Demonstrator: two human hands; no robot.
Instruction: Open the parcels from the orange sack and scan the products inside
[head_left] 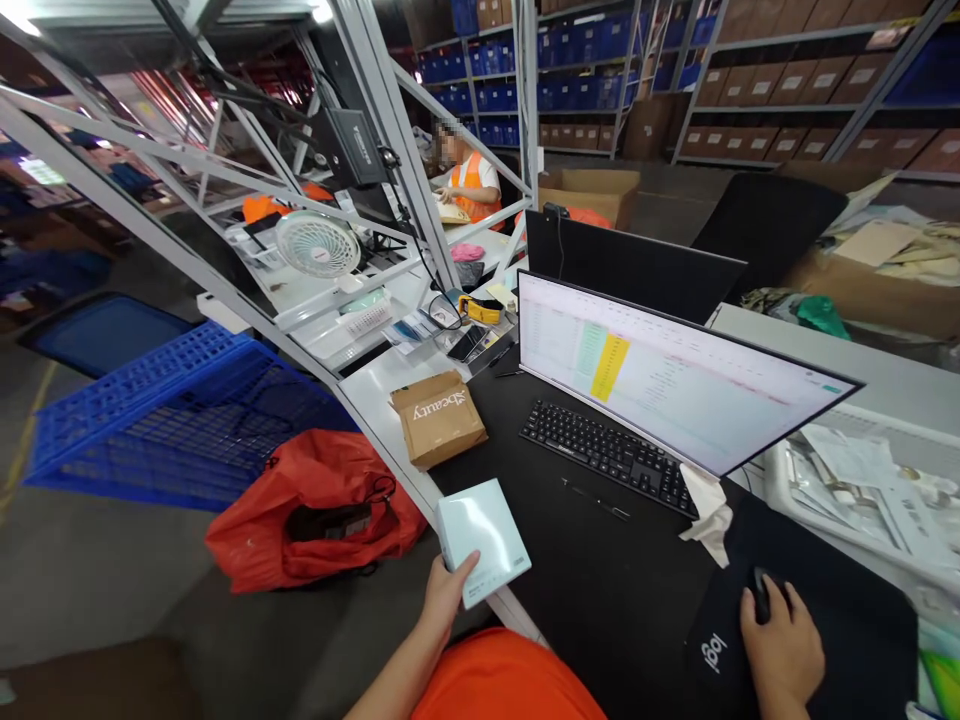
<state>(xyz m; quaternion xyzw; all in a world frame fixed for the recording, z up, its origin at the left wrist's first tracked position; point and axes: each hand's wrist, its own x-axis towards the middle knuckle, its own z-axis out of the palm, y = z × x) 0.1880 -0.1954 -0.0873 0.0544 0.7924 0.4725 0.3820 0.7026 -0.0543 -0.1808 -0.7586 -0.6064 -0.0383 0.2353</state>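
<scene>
My left hand (448, 590) holds a flat white box (481, 540) by its lower edge, just off the near corner of the black desk (570, 590). My right hand (782, 645) rests on a black computer mouse (761, 595), which sits on a black Logi mouse pad (847, 620). A black keyboard (607, 455) lies between my hands, further forward, below a wide monitor (675, 370) showing a spreadsheet. A kraft cardboard parcel (439, 420) printed "Beauty" lies on the white desk edge, ahead of my left hand.
A red bag (307, 515) and a blue plastic crate (172, 420) lie on the floor to the left. A white tray of papers (862, 500) stands to the right. Ahead, a desk holds a small fan (319, 245), and a person in an orange vest (469, 185) works beyond it, before shelves of bins.
</scene>
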